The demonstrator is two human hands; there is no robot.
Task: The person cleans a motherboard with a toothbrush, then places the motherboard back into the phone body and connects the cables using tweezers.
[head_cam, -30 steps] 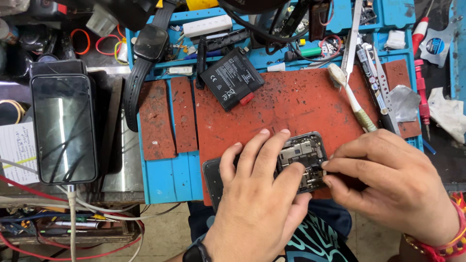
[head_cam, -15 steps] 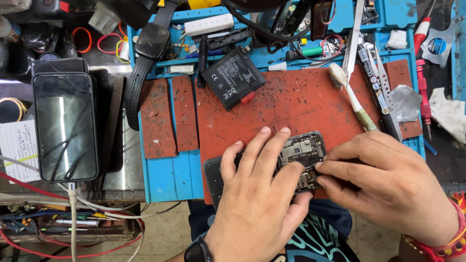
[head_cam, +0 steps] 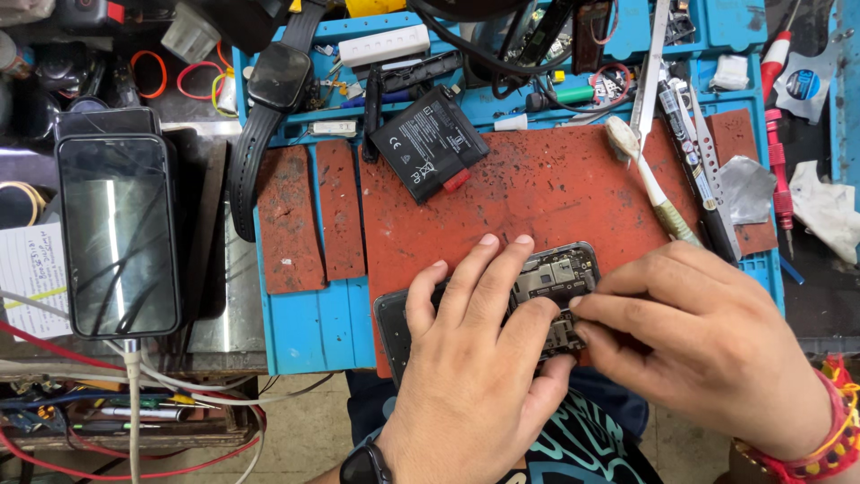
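Phone, opened, dark, circuit board exposed (head_cam: 555,278), lies long axis left-right at red mat's (head_cam: 537,193) near edge. Left hand (head_cam: 475,367) flat, pinning it; right hand (head_cam: 708,345) pinches its right end, nearer the board.

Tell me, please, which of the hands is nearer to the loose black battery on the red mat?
The left hand: its fingertips reach up toward the loose black battery, which lies apart above it. The right hand sits farther off, lower right.
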